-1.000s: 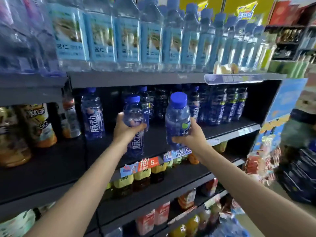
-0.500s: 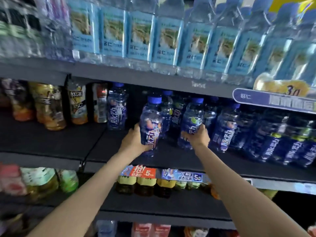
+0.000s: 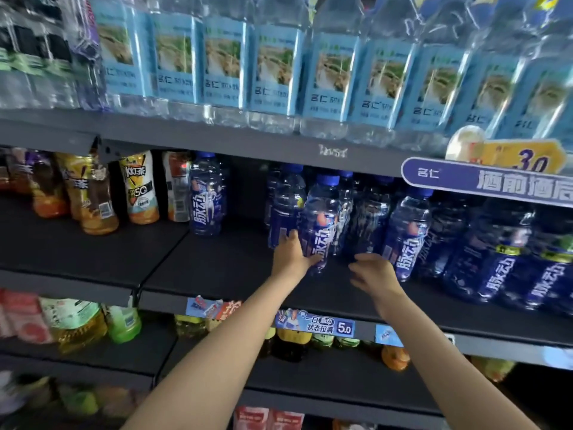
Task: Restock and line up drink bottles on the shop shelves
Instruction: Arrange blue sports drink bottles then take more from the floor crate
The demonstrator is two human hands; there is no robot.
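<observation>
Left hand [image 3: 291, 254] grips the lower body of a blue drink bottle [image 3: 319, 221] standing upright on the middle shelf [image 3: 217, 268], thumb under the label, fingers wrapped behind; the grip is closed round it. Right hand [image 3: 373, 273] holds nothing, fingers loosely curled and blurred, hovering just in front of the next blue bottles and apart from them (exact finger spread hard to tell). The held bottle sits at the front of a cluster of same-brand bottles, touching or nearly touching its neighbours on both sides. Handling, as a judgement: full plastic bottle, moderately heavy, smooth and a bit slippery on the label film, walls give slightly under a squeeze, not fragile; best taken round the waist or lower body, not by the cap. One lone blue bottle [image 3: 206, 195] stands well apart to the left, with bare shelf between it and the cluster, so there is likely room to slide bottles leftward. Further left, orange tea bottles [image 3: 136, 187]. Above, a row of water bottles [image 3: 276, 66] on the upper shelf limits lift height; a hanging price sign [image 3: 486, 181] overhangs the right side. Price tag [image 3: 316, 325] on the shelf edge.
</observation>
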